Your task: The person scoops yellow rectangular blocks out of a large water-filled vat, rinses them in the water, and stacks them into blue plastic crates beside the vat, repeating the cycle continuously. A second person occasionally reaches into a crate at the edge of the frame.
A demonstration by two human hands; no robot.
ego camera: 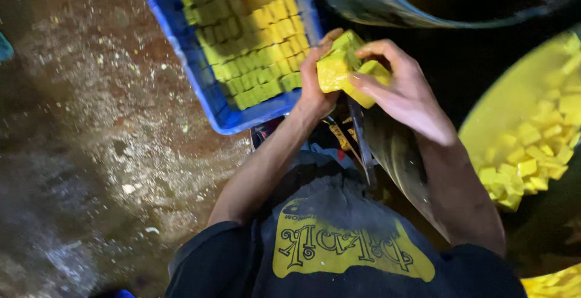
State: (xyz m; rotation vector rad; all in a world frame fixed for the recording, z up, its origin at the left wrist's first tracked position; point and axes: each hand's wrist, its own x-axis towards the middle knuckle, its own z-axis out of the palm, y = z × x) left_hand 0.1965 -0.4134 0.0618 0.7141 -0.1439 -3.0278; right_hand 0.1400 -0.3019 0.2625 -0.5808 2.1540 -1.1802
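Both hands hold a stack of yellow cubes [339, 68] just off the near right corner of a blue crate [200, 74]. My left hand [315, 83] cups the stack from the left side. From the right, my right hand [399, 86] presses it with the fingers spread over the top. The crate is filled with neat rows of the same yellow cubes [254, 37]. A dark shirt with a yellow print [339, 243] fills the bottom of the view.
A round basin [484, 122] with loose yellow cubes in yellow liquid sits at the right. Another dark basin rim [375, 1] lies at the top. The wet, speckled floor [91, 122] spreads to the left. A dark blade-like edge [357, 140] hangs below the hands.
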